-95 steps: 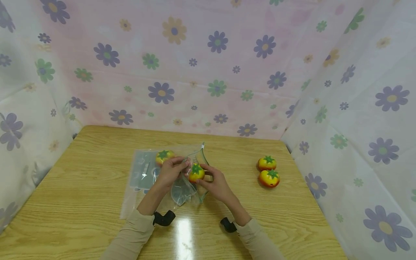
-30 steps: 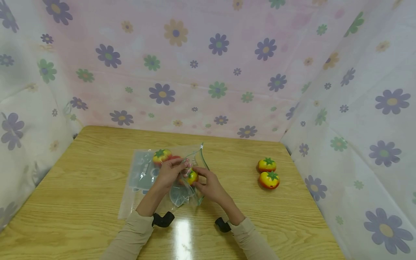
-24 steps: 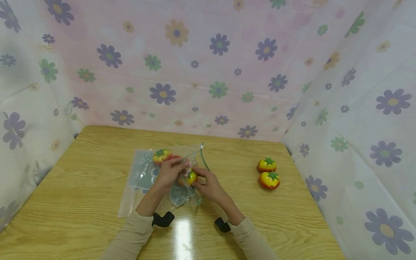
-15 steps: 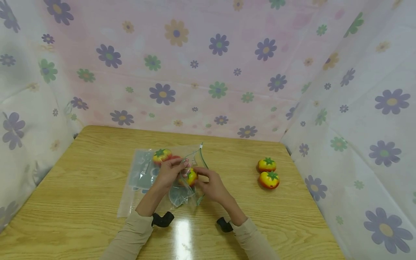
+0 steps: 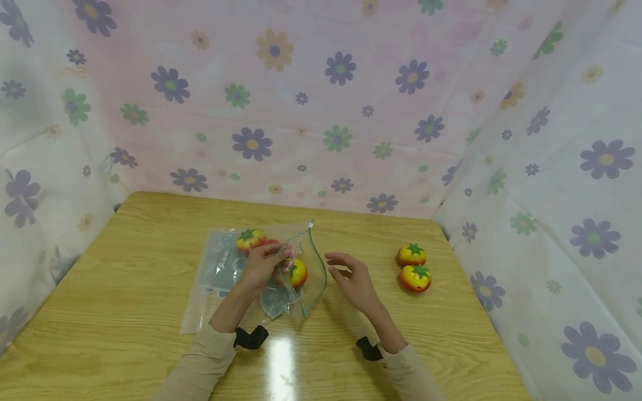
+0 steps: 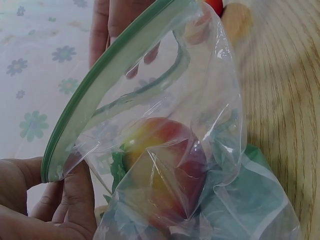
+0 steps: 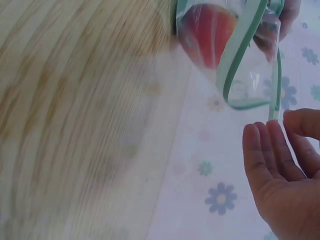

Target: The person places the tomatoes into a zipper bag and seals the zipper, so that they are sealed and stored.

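A clear zip bag (image 5: 215, 259) with a green seal lies on the table, its mouth gaping to the right. My left hand (image 5: 257, 270) pinches the bag's upper lip between thumb and fingers, also plain in the left wrist view. Just inside the mouth sits a yellow-red tomato (image 5: 298, 273) with a green leafy top; the film partly covers it (image 6: 165, 170). Deeper in the bag lies another tomato (image 5: 249, 240), beside a red thing mostly hidden by my left hand. My right hand (image 5: 353, 281) hovers right of the mouth, fingers loosely bent, holding nothing.
Two more yellow-red tomatoes, a rear one (image 5: 412, 254) and a front one (image 5: 416, 278), stand close together at the right of the wooden table (image 5: 150, 334). A flowered cloth (image 5: 311, 139) encloses the back and sides.
My right hand brought a tomato leftward into the bag's mouth, let go of it, and drew back to the right. My left hand keeps its pinch on the bag.
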A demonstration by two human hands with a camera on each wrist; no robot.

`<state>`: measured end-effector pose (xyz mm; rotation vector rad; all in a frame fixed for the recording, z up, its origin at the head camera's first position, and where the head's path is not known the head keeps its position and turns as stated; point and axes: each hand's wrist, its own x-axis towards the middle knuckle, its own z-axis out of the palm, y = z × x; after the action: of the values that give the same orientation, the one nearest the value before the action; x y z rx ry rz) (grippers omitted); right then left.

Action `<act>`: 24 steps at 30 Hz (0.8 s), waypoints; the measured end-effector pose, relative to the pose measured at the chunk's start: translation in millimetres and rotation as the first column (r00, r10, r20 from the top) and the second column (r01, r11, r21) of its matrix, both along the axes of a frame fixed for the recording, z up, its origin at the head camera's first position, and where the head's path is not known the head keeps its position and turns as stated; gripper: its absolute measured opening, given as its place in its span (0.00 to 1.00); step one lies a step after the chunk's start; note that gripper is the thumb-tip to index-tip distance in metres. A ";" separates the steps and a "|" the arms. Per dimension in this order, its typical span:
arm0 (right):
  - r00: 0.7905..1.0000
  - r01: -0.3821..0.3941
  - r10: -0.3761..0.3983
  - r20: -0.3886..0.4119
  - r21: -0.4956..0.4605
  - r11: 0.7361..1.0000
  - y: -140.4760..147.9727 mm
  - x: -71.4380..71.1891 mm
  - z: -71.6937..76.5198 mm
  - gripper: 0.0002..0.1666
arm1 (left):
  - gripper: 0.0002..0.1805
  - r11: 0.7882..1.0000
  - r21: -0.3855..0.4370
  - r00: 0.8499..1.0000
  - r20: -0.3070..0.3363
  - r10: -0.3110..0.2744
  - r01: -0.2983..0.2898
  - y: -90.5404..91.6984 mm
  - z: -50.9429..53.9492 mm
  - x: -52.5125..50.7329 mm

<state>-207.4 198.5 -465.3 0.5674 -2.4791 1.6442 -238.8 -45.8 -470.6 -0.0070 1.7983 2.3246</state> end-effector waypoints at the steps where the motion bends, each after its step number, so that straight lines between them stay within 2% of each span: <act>1: 1.000 0.011 -0.011 -0.011 -0.013 1.000 3.8 -0.5 -1.0 0.17 | 0.18 1.000 -0.003 1.000 0.000 0.000 0.000 -0.1 0.1 -0.1; 7: 0.994 0.093 -0.095 -0.047 -0.060 0.994 26.7 -3.8 -6.7 0.15 | 0.18 1.000 0.019 1.000 -0.002 -0.005 0.005 0.1 0.1 -0.5; 15: 0.973 0.210 -0.216 -0.079 -0.080 0.974 62.3 -4.7 -12.3 0.13 | 0.17 0.999 0.037 1.000 -0.004 -0.006 0.006 0.3 -1.7 -0.7; 21: 0.943 0.298 -0.311 -0.115 -0.120 0.947 90.9 -3.2 -10.9 0.12 | 0.17 0.999 0.046 1.000 0.000 -0.011 0.011 0.4 -1.1 0.3; 24: 0.914 0.380 -0.391 -0.109 -0.110 0.918 104.5 -1.9 -8.0 0.12 | 0.17 0.999 0.043 1.000 0.006 -0.007 0.006 0.3 -1.2 0.7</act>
<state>-209.2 303.0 -473.4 0.1494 -2.2325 1.4968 -238.2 -45.5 -471.8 -0.0017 1.7422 2.3559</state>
